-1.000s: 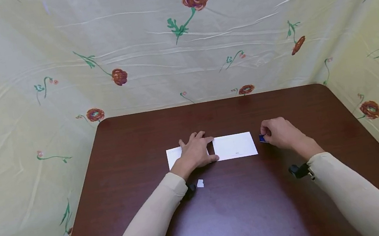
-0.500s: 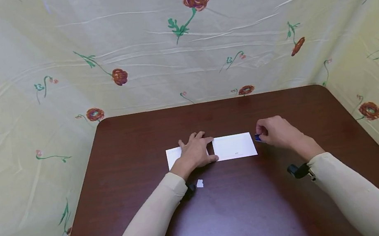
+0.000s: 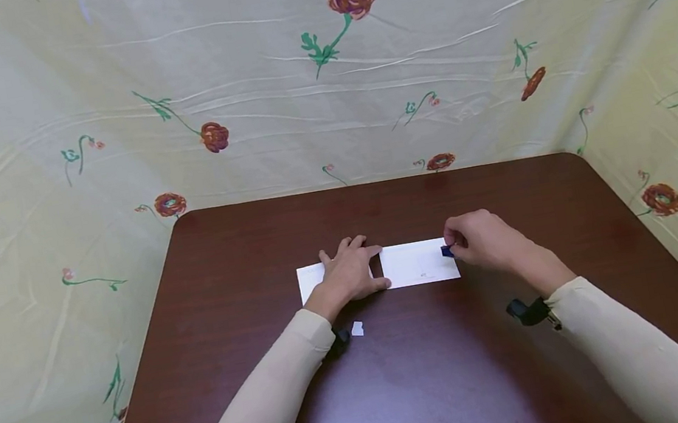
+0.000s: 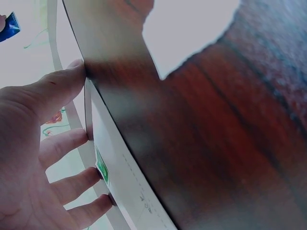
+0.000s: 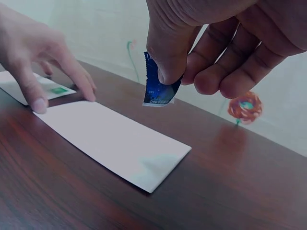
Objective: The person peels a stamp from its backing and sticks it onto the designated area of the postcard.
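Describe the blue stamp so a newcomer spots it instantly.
On the brown table, find the rightmost white paper. By its right end, the right hand pinches the small blue stamp. Unlike that paper and the torn scrap, it is blue, not white.

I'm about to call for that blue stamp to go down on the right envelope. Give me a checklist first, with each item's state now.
1. Stamp secured: ok. The right hand pinches the blue stamp.
2. Envelope steadied: ok. The left hand touches the left end of the right envelope.
3. Landing spot: ok. The right wrist view shows no stamp on the envelope's right end.
4. Stamp laid parallel to the paper: not ok. It hangs edge-down, above the envelope.
5. Stamp's back ready to stick: cannot tell. That face is hidden.
6. Loose paper out of the way: ok. The white scrap lies apart from the envelope.
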Motion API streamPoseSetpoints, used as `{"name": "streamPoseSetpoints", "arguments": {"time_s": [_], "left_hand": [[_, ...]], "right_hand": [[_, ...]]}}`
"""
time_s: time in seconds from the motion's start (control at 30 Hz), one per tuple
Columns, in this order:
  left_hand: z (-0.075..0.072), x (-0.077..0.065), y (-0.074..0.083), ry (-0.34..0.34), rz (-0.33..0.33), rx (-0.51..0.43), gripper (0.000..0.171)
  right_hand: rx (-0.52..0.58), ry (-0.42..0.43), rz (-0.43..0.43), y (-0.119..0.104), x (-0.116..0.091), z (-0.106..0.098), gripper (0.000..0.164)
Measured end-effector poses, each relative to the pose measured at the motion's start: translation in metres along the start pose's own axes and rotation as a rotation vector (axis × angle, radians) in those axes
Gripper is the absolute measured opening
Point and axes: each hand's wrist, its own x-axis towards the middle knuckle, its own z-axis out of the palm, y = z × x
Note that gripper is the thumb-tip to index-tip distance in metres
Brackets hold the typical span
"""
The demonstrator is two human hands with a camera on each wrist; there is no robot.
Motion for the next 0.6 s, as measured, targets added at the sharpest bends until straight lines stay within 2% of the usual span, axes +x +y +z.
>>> {"name": "streamPoseSetpoints", "arguments": {"time_s": [0.2, 0.6], "left_hand": [[0.000, -0.001, 0.000, 0.002, 0.000, 0.000, 0.071], [0.002, -0.002, 0.000, 0.013, 0.004, 0.008, 0.071]], "right_hand": [[-0.006, 0.010, -0.056, -0.012, 0.000, 0.001, 0.009], [0.021, -0.004, -0.114, -0.033, -0.002, 0.008, 0.010]]}}
